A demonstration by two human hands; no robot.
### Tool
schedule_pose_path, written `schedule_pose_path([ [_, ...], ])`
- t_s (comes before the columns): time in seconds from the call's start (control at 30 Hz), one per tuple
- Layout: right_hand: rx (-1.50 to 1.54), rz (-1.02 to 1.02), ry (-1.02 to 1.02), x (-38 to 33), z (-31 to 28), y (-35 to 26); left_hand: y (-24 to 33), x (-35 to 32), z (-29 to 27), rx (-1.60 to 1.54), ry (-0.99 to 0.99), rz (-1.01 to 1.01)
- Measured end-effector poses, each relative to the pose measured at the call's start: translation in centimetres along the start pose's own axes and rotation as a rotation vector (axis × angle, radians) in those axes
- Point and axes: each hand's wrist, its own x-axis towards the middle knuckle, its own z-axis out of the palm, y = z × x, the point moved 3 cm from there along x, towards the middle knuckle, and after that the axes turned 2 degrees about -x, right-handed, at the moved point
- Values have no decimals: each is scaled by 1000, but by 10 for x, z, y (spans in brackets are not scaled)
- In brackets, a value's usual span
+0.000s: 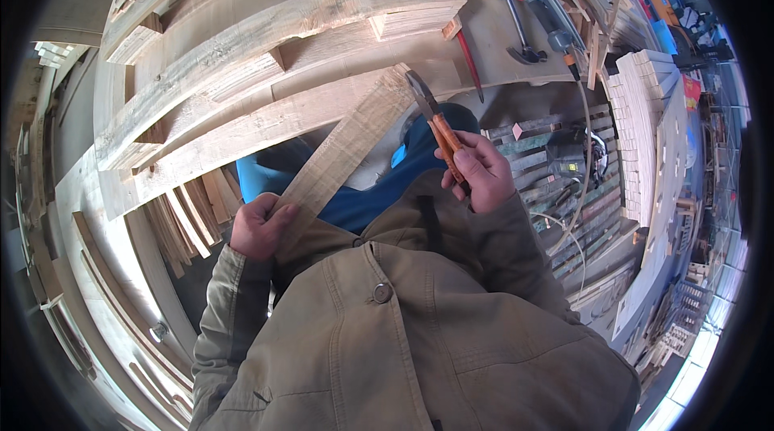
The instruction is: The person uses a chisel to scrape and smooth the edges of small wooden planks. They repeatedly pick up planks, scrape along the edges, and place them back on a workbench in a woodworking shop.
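Note:
My left hand [262,227] is closed round the lower end of a flat wooden board [347,149], which slants up and to the right in front of my lap. In my right hand [481,171] is a pair of pincers [440,131] with orange handles, the fingers wrapped round the grips. The dark jaws of the pincers meet the upper right end of the board. Whether they bite on a nail there is too small to tell.
A wooden pallet-like frame [282,37] lies on the bench ahead. To its right are a red bar-shaped tool [469,64], a hammer [506,0] and a corded power tool [551,21]. Wood strips [635,141] stand stacked at right, beside a slatted surface bearing another machine [595,155].

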Motion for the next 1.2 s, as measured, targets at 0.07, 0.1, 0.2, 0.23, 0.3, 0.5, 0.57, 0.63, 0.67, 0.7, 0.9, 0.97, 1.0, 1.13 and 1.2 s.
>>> schedule_pose_path([
  [0.07,73,19,33,-2,-4,0,6,1,-2,26,4,24],
  [0.1,89,18,46,-2,-6,-1,10,1,-3,38,5,31],
  [0.2,107,9,75,0,-10,1,15,-2,-5,4,-40,-34],
  [0.23,99,5,76,1,-12,3,16,-2,-4,-20,-56,-25],
  [0.3,92,6,79,2,-13,8,16,-3,-3,-82,-88,-19],
  [0.5,128,22,101,2,-14,23,10,-8,-17,-318,-298,-49],
  [0.57,130,22,112,2,-15,24,6,-11,-22,-372,-297,-108],
  [0.63,137,22,126,2,-15,24,1,-13,-23,-418,-299,-130],
  [0.67,140,23,132,1,-15,25,-1,-13,-22,-438,-298,-118],
  [0.7,149,29,130,1,-15,25,-3,-14,-20,-467,-301,-123],
  [0.9,169,63,161,-2,-18,31,-8,-15,-11,-575,-319,-56],
  [0.97,172,64,145,-1,-18,30,-5,-17,-16,-492,-327,-82],
  [1.0,191,70,164,-1,-18,30,-3,-19,-18,-469,-325,-100],
  [1.13,178,-58,146,-5,-18,28,10,-26,-37,-469,-297,-126],
  [1.2,40,-132,174,-6,-20,26,20,-25,-55,-500,-221,-85],
])
